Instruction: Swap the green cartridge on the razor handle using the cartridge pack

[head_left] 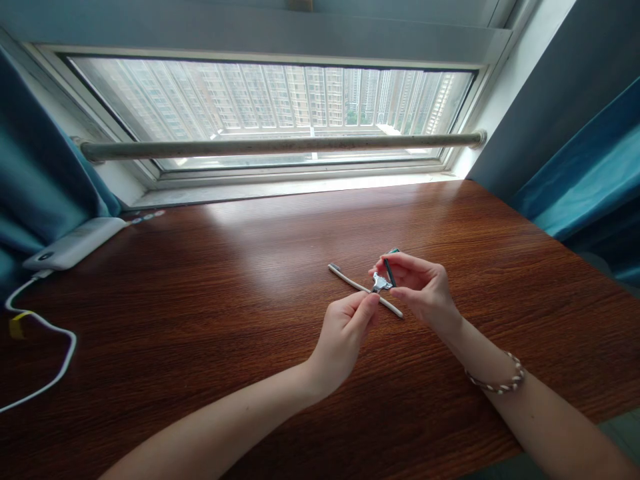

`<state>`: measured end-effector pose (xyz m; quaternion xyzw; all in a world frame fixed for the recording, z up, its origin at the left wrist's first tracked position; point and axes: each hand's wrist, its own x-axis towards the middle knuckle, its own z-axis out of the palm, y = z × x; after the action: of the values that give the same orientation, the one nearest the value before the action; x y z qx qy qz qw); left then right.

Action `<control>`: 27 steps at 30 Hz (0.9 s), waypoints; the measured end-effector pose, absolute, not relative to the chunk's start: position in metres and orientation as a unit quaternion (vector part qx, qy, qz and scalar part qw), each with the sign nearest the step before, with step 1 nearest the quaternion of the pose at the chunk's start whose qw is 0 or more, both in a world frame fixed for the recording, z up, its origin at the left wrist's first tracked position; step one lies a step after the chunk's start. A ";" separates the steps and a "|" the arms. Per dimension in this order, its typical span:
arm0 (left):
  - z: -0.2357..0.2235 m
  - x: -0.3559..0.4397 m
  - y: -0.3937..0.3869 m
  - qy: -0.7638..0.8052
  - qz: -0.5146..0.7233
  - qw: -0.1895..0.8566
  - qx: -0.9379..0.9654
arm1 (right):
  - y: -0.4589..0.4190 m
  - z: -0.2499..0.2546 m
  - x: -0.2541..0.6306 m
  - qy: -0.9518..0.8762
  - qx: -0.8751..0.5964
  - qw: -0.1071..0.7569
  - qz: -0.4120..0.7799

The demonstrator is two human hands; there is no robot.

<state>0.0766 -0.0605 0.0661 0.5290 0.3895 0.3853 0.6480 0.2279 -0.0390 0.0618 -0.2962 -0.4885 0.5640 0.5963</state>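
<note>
My left hand (345, 330) is closed, thumb and fingers pinching a small razor (381, 283) by its handle, which the fingers mostly hide. The razor's silver, forked neck points up and to the right. At its end my right hand (420, 287) grips the dark razor head (390, 272) between thumb and fingers. Whether head and neck are joined or only touching, I cannot tell. Under the hands, a thin white toothbrush (347, 279) lies slantwise on the table, its grey bristles at the far left end; the razor and my left hand cover part of its middle.
The brown wooden table (200, 320) reaches to the window sill. At its left edge lies a white power bank (75, 243) with a white cable (70, 347) plugged in. A metal rail (280, 145) crosses the window. Blue curtains (590, 160) hang at both sides.
</note>
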 end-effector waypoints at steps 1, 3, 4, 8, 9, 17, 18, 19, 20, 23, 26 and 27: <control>0.067 0.076 -0.061 0.391 0.385 0.643 0.534 | -0.038 0.063 0.229 -0.493 -0.297 0.599 0.557; 0.068 0.075 -0.062 0.381 0.381 0.649 0.537 | -0.037 0.064 0.232 -0.481 -0.286 0.604 0.567; 0.068 0.075 -0.062 0.375 0.378 0.655 0.536 | -0.036 0.064 0.232 -0.468 -0.277 0.603 0.583; 0.069 0.073 -0.061 0.364 0.367 0.659 0.547 | -0.035 0.059 0.233 -0.425 -0.247 0.568 0.660; 0.068 0.073 -0.061 0.368 0.366 0.651 0.554 | -0.035 0.058 0.232 -0.422 -0.239 0.559 0.673; 0.067 0.074 -0.061 0.371 0.377 0.633 0.565 | -0.038 0.053 0.226 -0.428 -0.206 0.536 0.698; 0.067 0.075 -0.061 0.368 0.378 0.640 0.559 | -0.038 0.053 0.225 -0.428 -0.205 0.538 0.697; 0.067 0.075 -0.062 0.364 0.379 0.646 0.553 | -0.038 0.052 0.224 -0.429 -0.202 0.540 0.696; 0.067 0.076 -0.062 0.361 0.381 0.651 0.548 | -0.038 0.053 0.224 -0.429 -0.198 0.540 0.696; 0.067 0.076 -0.062 0.355 0.383 0.658 0.543 | -0.039 0.053 0.223 -0.431 -0.188 0.539 0.698; 0.067 0.076 -0.063 0.358 0.382 0.654 0.547 | -0.039 0.053 0.223 -0.431 -0.193 0.538 0.699; 0.067 0.076 -0.063 0.361 0.380 0.652 0.548 | -0.039 0.053 0.223 -0.429 -0.194 0.538 0.699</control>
<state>0.0762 -0.0628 0.0667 0.5480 0.3607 0.3804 0.6518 0.2233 -0.0390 0.0528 -0.1939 -0.4293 0.6992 0.5378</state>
